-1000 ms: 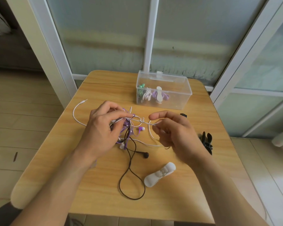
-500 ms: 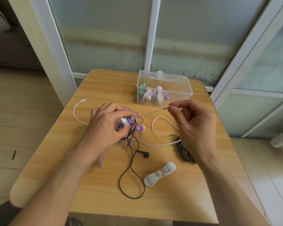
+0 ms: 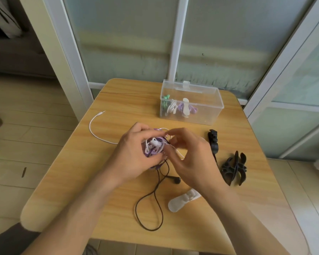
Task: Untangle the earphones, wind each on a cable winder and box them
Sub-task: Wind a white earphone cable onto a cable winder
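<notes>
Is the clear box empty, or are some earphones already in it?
Not empty. Through the wall of the clear box, wound earphone bundles in green, white and purple sit at its left end; the right part looks bare.

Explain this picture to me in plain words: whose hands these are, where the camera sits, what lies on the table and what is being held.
There is no machine here. A person wears one wide-angle camera on the head, looking forward and down at their own bare hands. The left hand grips a tangled bundle of earphones, white and purple with a black cord hanging out. The right hand pinches a strand at the bundle. On the wooden table lie a white cable winder, two black cable winders, and a clear plastic box already holding wound earphones.
</notes>
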